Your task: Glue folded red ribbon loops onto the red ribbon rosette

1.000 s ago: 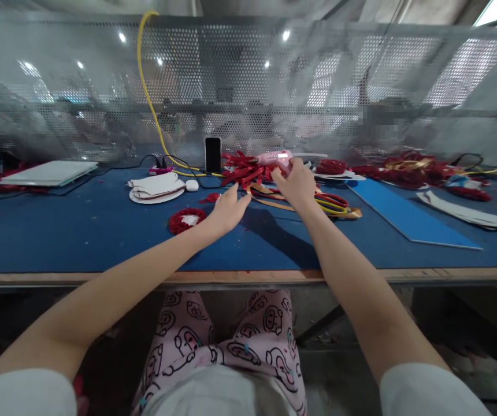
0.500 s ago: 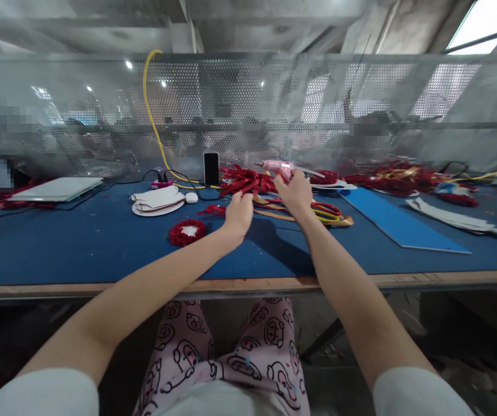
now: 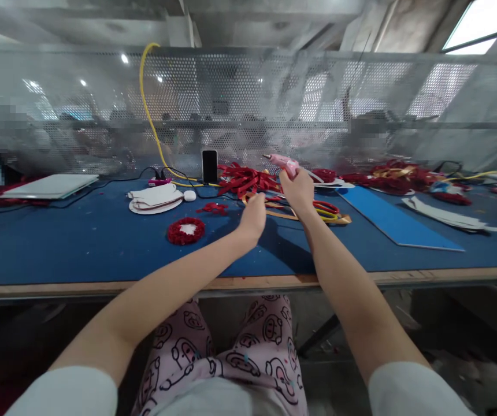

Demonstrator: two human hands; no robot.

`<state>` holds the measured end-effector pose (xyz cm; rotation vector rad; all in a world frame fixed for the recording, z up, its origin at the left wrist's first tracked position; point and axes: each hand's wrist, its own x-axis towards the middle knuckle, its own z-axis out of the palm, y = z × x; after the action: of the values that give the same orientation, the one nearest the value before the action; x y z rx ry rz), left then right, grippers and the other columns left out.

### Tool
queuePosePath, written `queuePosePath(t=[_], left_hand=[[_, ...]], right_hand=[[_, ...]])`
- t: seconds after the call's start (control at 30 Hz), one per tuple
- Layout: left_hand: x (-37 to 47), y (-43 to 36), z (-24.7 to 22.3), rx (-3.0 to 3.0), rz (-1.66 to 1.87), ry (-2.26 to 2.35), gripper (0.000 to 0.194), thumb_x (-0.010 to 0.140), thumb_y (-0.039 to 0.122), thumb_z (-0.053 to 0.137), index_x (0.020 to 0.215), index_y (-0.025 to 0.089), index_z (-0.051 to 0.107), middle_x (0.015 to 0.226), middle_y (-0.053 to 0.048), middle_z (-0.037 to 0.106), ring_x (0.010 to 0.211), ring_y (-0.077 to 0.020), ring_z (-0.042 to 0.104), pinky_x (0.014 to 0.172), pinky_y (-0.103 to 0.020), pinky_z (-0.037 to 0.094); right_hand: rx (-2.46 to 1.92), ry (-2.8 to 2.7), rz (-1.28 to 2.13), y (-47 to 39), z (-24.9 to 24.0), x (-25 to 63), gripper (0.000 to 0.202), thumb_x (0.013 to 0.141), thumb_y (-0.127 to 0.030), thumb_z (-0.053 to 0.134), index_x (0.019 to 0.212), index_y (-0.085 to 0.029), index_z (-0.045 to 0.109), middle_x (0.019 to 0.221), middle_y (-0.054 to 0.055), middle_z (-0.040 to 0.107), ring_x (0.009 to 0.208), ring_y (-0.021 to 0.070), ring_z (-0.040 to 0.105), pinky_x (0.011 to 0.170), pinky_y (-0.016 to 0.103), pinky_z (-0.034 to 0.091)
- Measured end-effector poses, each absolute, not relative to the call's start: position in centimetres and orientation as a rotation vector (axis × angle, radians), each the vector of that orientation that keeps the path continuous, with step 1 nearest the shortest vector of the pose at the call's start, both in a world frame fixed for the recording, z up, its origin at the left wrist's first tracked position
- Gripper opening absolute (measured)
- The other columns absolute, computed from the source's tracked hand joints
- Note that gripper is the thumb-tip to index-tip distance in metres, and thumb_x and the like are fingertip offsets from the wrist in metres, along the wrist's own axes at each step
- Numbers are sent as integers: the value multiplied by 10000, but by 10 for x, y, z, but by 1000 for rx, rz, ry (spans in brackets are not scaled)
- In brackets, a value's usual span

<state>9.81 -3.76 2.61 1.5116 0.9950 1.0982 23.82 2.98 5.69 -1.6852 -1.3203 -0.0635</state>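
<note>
A pink glue gun (image 3: 285, 163) is held in my right hand (image 3: 297, 186) above the blue table, its nozzle pointing left. Lower and to the left, my left hand (image 3: 253, 215) has its fingers curled by the scissors and gold ribbon; what it grips, if anything, is hidden. Behind my hands lies a pile of red ribbon (image 3: 242, 179). Red-and-yellow-handled scissors (image 3: 329, 211) rest on a gold ribbon (image 3: 342, 219) beside my right wrist. A round red wreath with a white middle (image 3: 185, 230) lies left of my left hand, with small red scraps (image 3: 214, 208) behind it.
White cut pieces (image 3: 155, 199) and an upright phone (image 3: 210, 166) stand left of the ribbons. A blue board (image 3: 393, 218), white strips (image 3: 445, 215) and more red and gold ribbon (image 3: 398, 176) lie right. A perforated metal screen (image 3: 240, 86) rises behind.
My left hand has moved right, away from the red ribbon pile towards the scissors. The glue gun in my right hand has tilted and its nozzle sits slightly higher.
</note>
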Motion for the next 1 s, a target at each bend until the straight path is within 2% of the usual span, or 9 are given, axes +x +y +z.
queuePosePath(t=[0.17, 0.4, 0.47, 0.6, 0.67, 0.73, 0.83, 0.93, 1.0], left_hand=[[21, -51, 11, 1628, 973, 1384, 608, 1003, 421, 244, 1473, 162, 530, 1612, -88, 466, 1510, -246, 415, 1252, -413, 306], [13, -85, -7, 2060, 255, 1547, 686, 890, 283, 414, 1533, 51, 467, 1697, -167, 170, 1607, -307, 84, 1299, -482, 77], [30, -89, -7, 2011, 358, 1379, 723, 870, 300, 451, 1569, 120, 437, 1694, -124, 228, 1601, -296, 150, 1296, -467, 153], [43, -78, 2, 2016, 729, 991, 681, 866, 239, 475, 1543, 164, 480, 1587, -114, 498, 1407, -240, 549, 1143, -355, 461], [34, -64, 9, 2244, 811, 1108, 533, 883, 242, 523, 1394, 144, 634, 1429, -136, 650, 1238, -260, 668, 1077, -390, 514], [20, -50, 12, 2485, 630, 1242, 366, 882, 273, 596, 1184, 150, 762, 1236, -126, 752, 1164, -299, 694, 1076, -450, 510], [7, -40, 10, 2623, 448, 1315, 299, 908, 284, 613, 1110, 159, 795, 1210, -108, 765, 1191, -302, 684, 1093, -440, 498], [12, -49, 4, 2596, 415, 1273, 385, 963, 274, 541, 1271, 146, 733, 1381, -116, 687, 1319, -275, 615, 1168, -403, 440], [21, -59, 4, 2540, 342, 956, 540, 997, 324, 505, 1522, 200, 525, 1563, -69, 535, 1448, -226, 501, 1219, -359, 381]], right_hand=[[-1685, -1313, -76, 33, 55, 236, 459, 890, -521, 505, 1139, -153, 622, 1123, 215, 702, 1051, 354, 645, 903, 471, 473], [-1678, -1371, -97, 35, 50, 230, 480, 887, -499, 515, 1181, -132, 612, 1132, 211, 690, 1059, 348, 640, 912, 463, 469], [-1680, -1382, -109, 36, 48, 230, 473, 878, -489, 525, 1175, -131, 611, 1127, 212, 692, 1061, 352, 638, 921, 465, 467], [-1651, -1396, -113, 36, 46, 232, 428, 877, -483, 521, 1125, -147, 613, 1093, 207, 698, 1040, 351, 638, 920, 465, 468], [-1634, -1410, -101, 36, 45, 232, 408, 876, -487, 521, 1092, -153, 613, 1079, 206, 698, 1027, 354, 641, 913, 470, 469], [-1632, -1413, -98, 37, 45, 232, 400, 873, -496, 524, 1065, -156, 611, 1069, 206, 697, 1019, 359, 642, 911, 479, 469], [-1619, -1409, -120, 39, 44, 231, 401, 863, -511, 540, 1056, -165, 605, 1056, 201, 694, 1031, 363, 636, 920, 490, 466], [-1603, -1415, -125, 40, 43, 231, 395, 857, -511, 551, 1059, -174, 593, 1064, 198, 689, 1037, 365, 629, 922, 501, 466], [-1605, -1422, -118, 39, 43, 231, 380, 857, -501, 549, 1056, -180, 588, 1063, 195, 688, 1023, 363, 631, 918, 505, 468]])
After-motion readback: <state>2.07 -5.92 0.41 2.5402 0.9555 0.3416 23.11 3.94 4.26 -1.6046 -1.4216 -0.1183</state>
